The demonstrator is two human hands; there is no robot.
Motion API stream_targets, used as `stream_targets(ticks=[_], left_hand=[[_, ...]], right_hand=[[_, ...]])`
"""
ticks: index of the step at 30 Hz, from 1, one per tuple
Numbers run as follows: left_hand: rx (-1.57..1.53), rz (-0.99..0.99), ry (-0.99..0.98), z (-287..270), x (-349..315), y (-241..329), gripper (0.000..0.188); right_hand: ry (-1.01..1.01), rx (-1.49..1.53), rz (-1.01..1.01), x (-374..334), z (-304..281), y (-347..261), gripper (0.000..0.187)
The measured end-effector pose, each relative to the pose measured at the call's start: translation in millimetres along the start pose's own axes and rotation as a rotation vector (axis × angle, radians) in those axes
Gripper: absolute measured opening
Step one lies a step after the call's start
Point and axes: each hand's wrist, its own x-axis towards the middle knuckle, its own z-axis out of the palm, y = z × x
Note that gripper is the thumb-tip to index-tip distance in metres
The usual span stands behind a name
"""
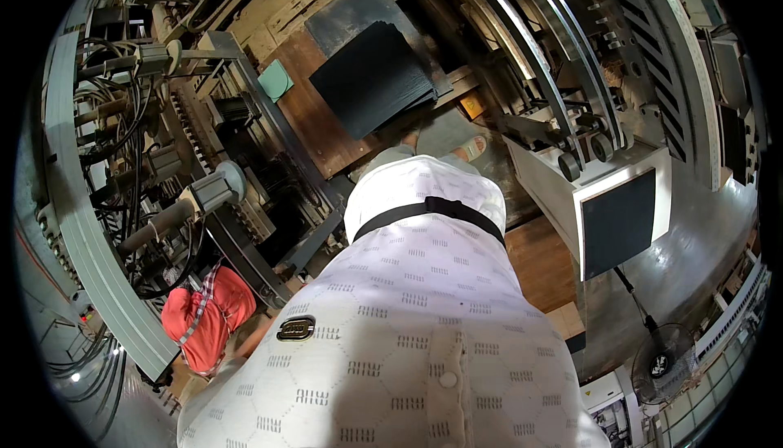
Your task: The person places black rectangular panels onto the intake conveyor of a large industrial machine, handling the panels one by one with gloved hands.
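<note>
Neither of my hands shows; my white patterned shirt (pixel 424 301) with a black waist strap (pixel 449 207) fills the lower middle. In front of me lies a stack of thin black sheets (pixel 375 81), its edges slightly fanned. It rests partly on a brown wooden board (pixel 330 150) and partly on a grey plate (pixel 351 15). Beside the stack, on its left, is a small pale green piece (pixel 276 81). One of my feet, in a sandal (pixel 471 148), shows beyond my shirt, to the right.
Machinery with cylinders (pixel 214 193) and hoses stands on the left. Near it is a person in red clothing (pixel 208 317). Metal rails (pixel 522 32) rise at the upper right, above a white cabinet with a dark panel (pixel 620 224). A fan (pixel 659 362) stands at the lower right.
</note>
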Motion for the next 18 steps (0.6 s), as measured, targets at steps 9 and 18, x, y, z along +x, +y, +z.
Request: stream_targets(ticks=[9,18], left_hand=[[-0.002,0.001,0.015,-1,3,2,0.032],[-0.037,-0.018,0.258,-28,45,-37,0.030]], right_hand=[[-0.024,-0.012,0.031,-2,-10,0,0.013],[-0.042,-0.153,-0.178,3,-55,-43,0.018]])
